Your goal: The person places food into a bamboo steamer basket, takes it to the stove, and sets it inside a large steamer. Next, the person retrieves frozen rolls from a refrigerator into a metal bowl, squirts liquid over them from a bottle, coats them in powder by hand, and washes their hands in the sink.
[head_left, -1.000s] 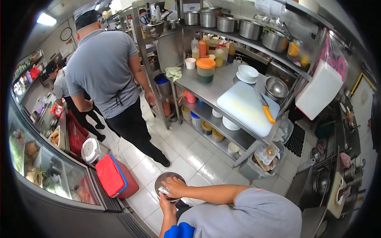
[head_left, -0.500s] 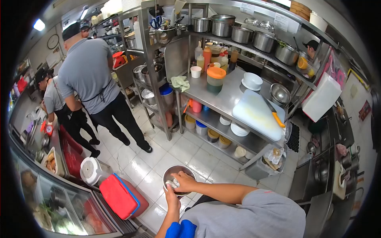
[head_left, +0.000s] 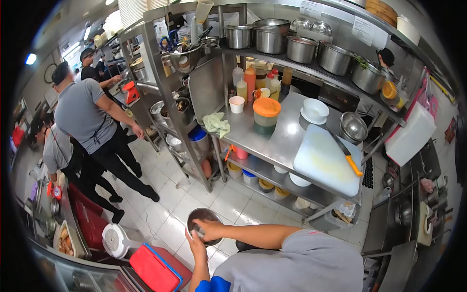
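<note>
A round metal bowl (head_left: 204, 213) is held low in front of my body, over the tiled floor. My left hand (head_left: 197, 247) grips the near-left side of its rim, thumb up over the edge. My right hand (head_left: 210, 230) reaches down inside the bowl, fingers bent together near its left wall. A small pale piece shows by the fingertips. What the right fingers hold is too small and blurred to name.
A steel table (head_left: 233, 127) ahead carries a white cutting board (head_left: 323, 158), an orange-handled knife (head_left: 351, 163) and an orange-lidded tub (head_left: 266, 117). A red cooler (head_left: 155, 267) stands at lower left. Co-workers (head_left: 92, 114) stand at left. Pots (head_left: 301, 49) line the shelf above.
The view has shifted, and the bowl with both hands sits lower left. My right hand has moved within the bowl, hiding more of the pale pieces. A co-worker has turned, one arm now out.
</note>
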Demonstrator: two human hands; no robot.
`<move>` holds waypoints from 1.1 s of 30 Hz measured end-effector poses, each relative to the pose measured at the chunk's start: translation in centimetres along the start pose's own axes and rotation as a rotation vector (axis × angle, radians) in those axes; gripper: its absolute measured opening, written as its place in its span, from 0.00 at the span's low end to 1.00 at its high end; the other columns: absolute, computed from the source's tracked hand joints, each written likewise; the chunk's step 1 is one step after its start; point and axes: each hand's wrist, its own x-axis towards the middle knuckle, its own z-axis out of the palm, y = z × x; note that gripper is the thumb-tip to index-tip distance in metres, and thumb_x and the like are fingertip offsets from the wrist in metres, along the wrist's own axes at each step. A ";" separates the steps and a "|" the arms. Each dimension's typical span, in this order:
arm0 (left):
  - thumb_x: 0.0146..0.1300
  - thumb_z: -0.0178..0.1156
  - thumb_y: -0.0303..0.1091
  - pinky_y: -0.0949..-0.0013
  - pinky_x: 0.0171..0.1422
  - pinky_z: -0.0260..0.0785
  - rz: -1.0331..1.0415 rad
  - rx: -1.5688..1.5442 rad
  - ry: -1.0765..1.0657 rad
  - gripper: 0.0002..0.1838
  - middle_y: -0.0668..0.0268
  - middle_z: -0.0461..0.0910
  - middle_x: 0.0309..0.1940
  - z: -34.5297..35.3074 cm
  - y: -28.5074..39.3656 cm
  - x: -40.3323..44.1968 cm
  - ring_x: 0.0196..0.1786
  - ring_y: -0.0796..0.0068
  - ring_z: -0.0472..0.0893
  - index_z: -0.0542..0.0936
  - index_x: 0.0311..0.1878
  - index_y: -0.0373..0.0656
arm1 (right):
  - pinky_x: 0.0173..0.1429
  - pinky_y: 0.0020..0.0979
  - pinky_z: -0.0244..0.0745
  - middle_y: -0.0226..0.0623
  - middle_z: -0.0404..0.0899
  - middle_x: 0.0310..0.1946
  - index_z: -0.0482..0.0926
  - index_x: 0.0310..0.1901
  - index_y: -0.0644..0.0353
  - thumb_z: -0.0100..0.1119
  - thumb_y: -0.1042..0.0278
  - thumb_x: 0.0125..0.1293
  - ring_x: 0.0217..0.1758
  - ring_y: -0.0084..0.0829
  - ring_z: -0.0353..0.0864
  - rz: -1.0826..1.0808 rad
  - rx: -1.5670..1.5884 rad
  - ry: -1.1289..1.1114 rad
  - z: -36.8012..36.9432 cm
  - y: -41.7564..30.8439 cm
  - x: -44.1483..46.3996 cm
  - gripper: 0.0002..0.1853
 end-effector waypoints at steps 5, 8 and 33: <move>0.69 0.40 0.44 0.67 0.59 0.60 -0.064 -0.043 0.022 0.27 0.54 0.66 0.55 1.3 2.6 3.3 0.57 0.64 0.67 0.51 0.66 0.43 | 0.52 0.41 0.70 0.52 0.69 0.54 0.51 0.64 0.49 0.66 0.53 0.39 0.54 0.48 0.72 -0.141 0.045 0.079 -1.9 1.5 4.3 0.48; 0.69 0.40 0.43 0.66 0.61 0.58 -0.014 -0.036 0.000 0.26 0.53 0.65 0.56 1.4 1.7 5.9 0.58 0.63 0.66 0.52 0.66 0.42 | 0.53 0.40 0.70 0.51 0.70 0.53 0.51 0.64 0.51 0.65 0.55 0.39 0.52 0.49 0.73 -0.077 0.086 0.056 -3.9 1.9 5.7 0.48; 0.66 0.43 0.35 0.64 0.67 0.51 0.421 0.504 -0.350 0.24 0.49 0.60 0.61 3.3 7.1 18.7 0.65 0.53 0.58 0.58 0.63 0.35 | 0.39 0.26 0.72 0.33 0.75 0.33 0.65 0.55 0.58 0.65 0.71 0.51 0.35 0.24 0.76 0.222 0.928 0.583 -13.1 6.0 2.5 0.29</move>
